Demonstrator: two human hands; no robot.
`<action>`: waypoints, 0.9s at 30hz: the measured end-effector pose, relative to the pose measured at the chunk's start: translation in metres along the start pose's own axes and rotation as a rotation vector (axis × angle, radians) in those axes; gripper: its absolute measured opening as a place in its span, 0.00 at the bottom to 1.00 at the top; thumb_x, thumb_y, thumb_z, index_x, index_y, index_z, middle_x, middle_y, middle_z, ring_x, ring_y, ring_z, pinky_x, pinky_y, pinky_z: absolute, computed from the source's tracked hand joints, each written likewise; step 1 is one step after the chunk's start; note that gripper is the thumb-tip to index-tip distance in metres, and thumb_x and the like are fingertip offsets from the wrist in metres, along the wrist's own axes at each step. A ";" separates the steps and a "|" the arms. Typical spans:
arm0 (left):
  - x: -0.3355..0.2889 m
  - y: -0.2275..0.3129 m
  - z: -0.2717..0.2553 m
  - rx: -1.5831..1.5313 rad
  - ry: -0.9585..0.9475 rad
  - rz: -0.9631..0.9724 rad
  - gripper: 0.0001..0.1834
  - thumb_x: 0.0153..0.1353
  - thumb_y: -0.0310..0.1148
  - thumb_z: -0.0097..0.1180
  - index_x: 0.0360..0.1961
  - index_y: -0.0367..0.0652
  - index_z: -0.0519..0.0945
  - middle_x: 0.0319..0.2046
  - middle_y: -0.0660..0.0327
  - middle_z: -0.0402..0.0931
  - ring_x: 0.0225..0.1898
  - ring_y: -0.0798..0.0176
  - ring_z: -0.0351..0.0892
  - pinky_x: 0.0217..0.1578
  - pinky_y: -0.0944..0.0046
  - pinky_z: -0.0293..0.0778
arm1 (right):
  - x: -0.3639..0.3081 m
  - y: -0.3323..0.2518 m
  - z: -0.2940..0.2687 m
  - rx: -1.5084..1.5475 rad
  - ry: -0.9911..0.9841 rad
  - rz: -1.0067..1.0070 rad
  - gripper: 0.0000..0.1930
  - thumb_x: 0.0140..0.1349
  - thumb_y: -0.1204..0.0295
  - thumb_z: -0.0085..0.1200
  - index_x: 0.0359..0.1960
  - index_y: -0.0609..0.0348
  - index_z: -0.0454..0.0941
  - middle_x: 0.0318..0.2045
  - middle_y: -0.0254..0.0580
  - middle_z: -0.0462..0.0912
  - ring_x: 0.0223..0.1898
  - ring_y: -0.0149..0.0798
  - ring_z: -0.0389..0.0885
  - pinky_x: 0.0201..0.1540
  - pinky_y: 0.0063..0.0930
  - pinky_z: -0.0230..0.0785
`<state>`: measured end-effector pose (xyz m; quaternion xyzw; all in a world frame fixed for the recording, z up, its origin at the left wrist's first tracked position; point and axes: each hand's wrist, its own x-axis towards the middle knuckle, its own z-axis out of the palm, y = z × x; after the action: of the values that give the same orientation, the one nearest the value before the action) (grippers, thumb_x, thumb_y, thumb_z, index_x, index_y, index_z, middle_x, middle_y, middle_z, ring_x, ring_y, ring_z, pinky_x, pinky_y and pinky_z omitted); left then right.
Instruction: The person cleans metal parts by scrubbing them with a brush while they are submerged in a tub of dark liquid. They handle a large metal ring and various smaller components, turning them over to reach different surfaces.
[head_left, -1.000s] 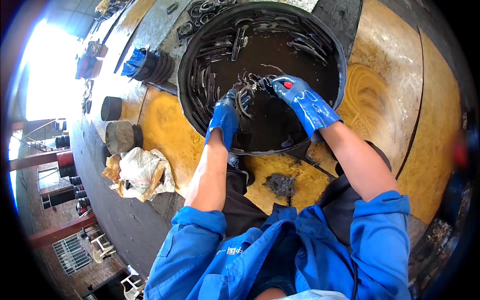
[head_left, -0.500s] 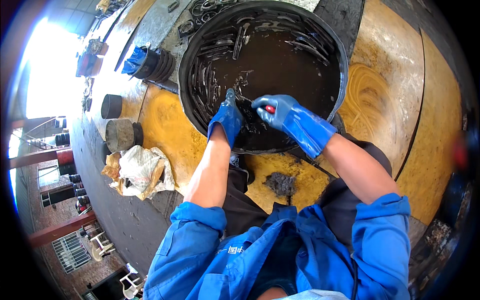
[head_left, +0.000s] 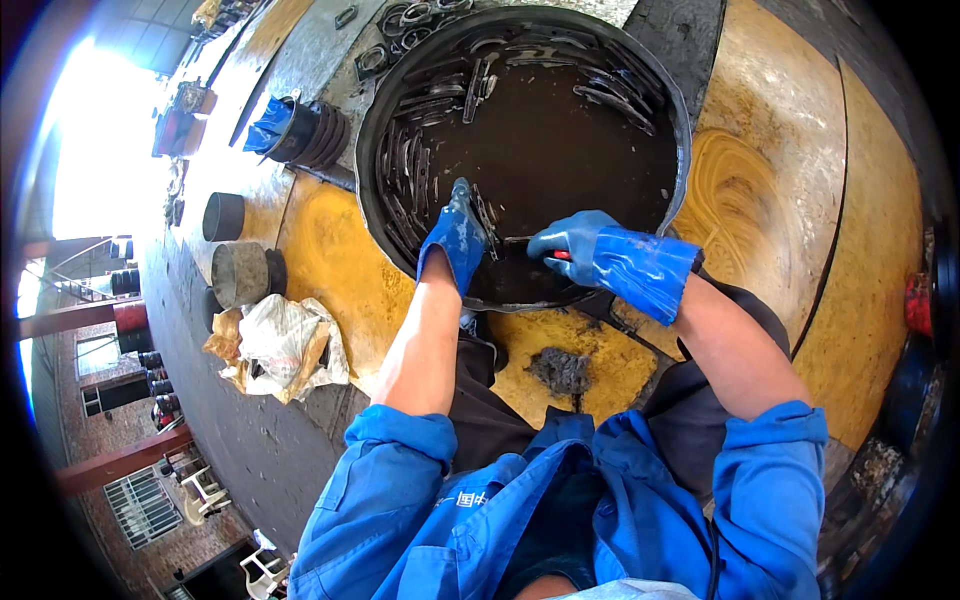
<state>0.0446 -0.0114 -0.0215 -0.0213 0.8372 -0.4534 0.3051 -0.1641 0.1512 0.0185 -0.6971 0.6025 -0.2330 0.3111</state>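
Observation:
Both my hands wear blue rubber gloves and are over a large round black tub (head_left: 684, 150) of dark liquid (head_left: 575, 140). My left hand (head_left: 456, 238) is closed at the tub's near left side, gripping a narrow, wet, dark metal piece (head_left: 485, 214) that shows along its right edge. To the right, my right hand (head_left: 578, 247) is wrapped round a red-handled tool (head_left: 558, 255). Its thin shaft points left toward the metal piece; whether the tip touches cannot be made out. Several similar dark pieces (head_left: 415, 165) line the tub's inner left wall.
A fuzzy dark wad (head_left: 560, 371) lies on the yellow board before me. Left of the tub are a crumpled white plastic bag (head_left: 285, 345), open cylinders (head_left: 240, 272) and a black container with blue material (head_left: 290, 130). Ring-shaped parts (head_left: 372, 60) sit behind the tub.
My right hand has moved right and slightly nearer to me with the red-handled tool, away from my left hand. The left hand stays nearly in place; the metal piece beside it shows more clearly.

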 end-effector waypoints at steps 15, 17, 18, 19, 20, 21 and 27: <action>0.003 -0.017 -0.013 -0.031 0.006 0.070 0.20 0.70 0.29 0.47 0.54 0.25 0.82 0.47 0.49 0.85 0.51 0.49 0.81 0.70 0.45 0.61 | 0.021 0.003 -0.011 -0.240 -0.298 0.083 0.21 0.56 0.73 0.58 0.52 0.41 0.84 0.46 0.43 0.87 0.48 0.53 0.85 0.50 0.45 0.78; 0.006 -0.019 -0.016 0.068 0.011 0.100 0.22 0.74 0.36 0.42 0.55 0.30 0.82 0.48 0.52 0.85 0.51 0.52 0.81 0.66 0.50 0.65 | 0.024 0.005 -0.011 -0.227 -0.274 0.061 0.19 0.57 0.72 0.59 0.51 0.41 0.85 0.46 0.43 0.87 0.47 0.53 0.85 0.50 0.45 0.78; 0.007 -0.020 -0.017 0.118 0.014 0.115 0.24 0.77 0.39 0.40 0.56 0.33 0.82 0.48 0.54 0.85 0.51 0.53 0.81 0.64 0.53 0.67 | 0.025 0.006 -0.011 -0.214 -0.250 0.034 0.17 0.59 0.71 0.60 0.50 0.40 0.85 0.45 0.43 0.87 0.47 0.52 0.85 0.50 0.44 0.78; 0.008 -0.021 -0.018 0.170 0.014 0.129 0.25 0.79 0.42 0.38 0.57 0.35 0.82 0.48 0.56 0.85 0.51 0.54 0.82 0.62 0.55 0.69 | 0.026 0.004 -0.012 -0.154 -0.217 0.017 0.15 0.60 0.70 0.61 0.49 0.39 0.86 0.43 0.42 0.88 0.46 0.52 0.85 0.49 0.44 0.79; 0.008 -0.022 -0.018 0.222 0.014 0.143 0.27 0.81 0.46 0.36 0.58 0.38 0.82 0.49 0.57 0.85 0.51 0.55 0.82 0.60 0.58 0.71 | 0.028 0.002 -0.013 -0.153 -0.215 0.019 0.15 0.60 0.70 0.61 0.49 0.39 0.86 0.43 0.42 0.88 0.46 0.52 0.85 0.49 0.44 0.79; 0.009 -0.021 -0.017 0.225 0.016 0.145 0.27 0.81 0.46 0.36 0.58 0.38 0.82 0.49 0.57 0.85 0.51 0.55 0.82 0.60 0.58 0.71 | 0.030 0.002 -0.016 -0.116 -0.178 0.015 0.14 0.60 0.70 0.61 0.48 0.40 0.86 0.42 0.43 0.88 0.45 0.52 0.86 0.49 0.43 0.79; 0.017 0.006 0.019 0.292 -0.185 0.130 0.27 0.78 0.54 0.42 0.52 0.43 0.84 0.39 0.58 0.84 0.41 0.60 0.78 0.51 0.63 0.72 | 0.047 -0.002 -0.022 0.123 0.079 -0.043 0.15 0.62 0.78 0.61 0.50 0.48 0.86 0.45 0.40 0.89 0.45 0.44 0.88 0.50 0.37 0.79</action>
<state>0.0424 -0.0267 -0.0421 0.0359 0.7305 -0.5456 0.4092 -0.1703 0.1019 0.0335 -0.6799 0.5836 -0.3033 0.3242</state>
